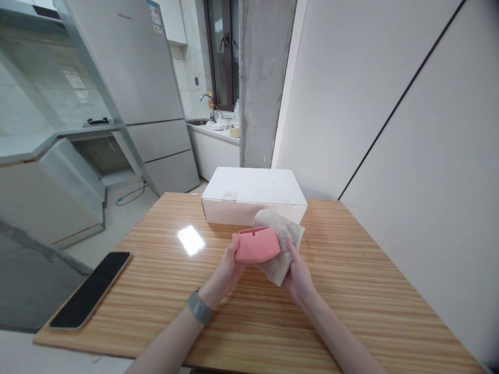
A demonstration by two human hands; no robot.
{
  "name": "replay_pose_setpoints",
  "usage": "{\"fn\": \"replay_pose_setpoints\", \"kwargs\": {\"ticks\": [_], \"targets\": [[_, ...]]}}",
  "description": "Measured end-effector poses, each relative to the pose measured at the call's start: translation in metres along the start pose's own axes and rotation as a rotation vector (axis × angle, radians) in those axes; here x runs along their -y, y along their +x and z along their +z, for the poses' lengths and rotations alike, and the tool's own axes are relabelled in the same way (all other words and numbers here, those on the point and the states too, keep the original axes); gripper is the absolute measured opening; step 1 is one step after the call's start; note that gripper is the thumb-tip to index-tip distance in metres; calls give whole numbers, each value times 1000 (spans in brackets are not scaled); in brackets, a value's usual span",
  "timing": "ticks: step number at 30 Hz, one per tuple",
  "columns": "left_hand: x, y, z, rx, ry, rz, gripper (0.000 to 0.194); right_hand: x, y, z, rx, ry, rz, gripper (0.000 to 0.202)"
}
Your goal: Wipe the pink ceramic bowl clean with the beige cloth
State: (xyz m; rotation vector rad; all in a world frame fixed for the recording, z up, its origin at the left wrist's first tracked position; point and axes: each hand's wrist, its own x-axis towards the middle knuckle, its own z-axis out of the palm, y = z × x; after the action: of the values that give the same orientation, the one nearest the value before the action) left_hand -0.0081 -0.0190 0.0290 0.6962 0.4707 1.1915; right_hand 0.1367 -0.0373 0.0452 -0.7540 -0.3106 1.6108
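A small pink box point(257, 246) is gripped in my left hand point(231, 266), its thumb on the near left corner and the other fingers mostly hidden beneath. My right hand point(299, 275) holds a light grey cloth point(281, 254), with the thumb pressed on top of it. The cloth lies against the right end and behind the pink box, and one corner hangs down below. Both things are held up over the wooden table, in front of a white box.
The closed white box point(253, 188) stands at the table's far edge. A dark-screened phone or tablet point(91, 291) lies at the left edge of the wooden table point(156, 291). A white wall rises on the right; a fridge point(128, 67) stands beyond the table.
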Motion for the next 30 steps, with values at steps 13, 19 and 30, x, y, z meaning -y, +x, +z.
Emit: {"fn": "replay_pose_setpoints", "kwargs": {"ticks": [13, 19, 30], "targets": [[-3, 6, -2, -206, 141, 143, 42, 0, -4, 5, -33, 3, -63, 37], [-5, 7, -3, -111, 79, 123, 38, 4, -4, 5, -101, 3, -98, 38], [-3, 0, -4, -9, 140, 146, 52, 16, -1, 2, -126, 43, -65, 33]]}}
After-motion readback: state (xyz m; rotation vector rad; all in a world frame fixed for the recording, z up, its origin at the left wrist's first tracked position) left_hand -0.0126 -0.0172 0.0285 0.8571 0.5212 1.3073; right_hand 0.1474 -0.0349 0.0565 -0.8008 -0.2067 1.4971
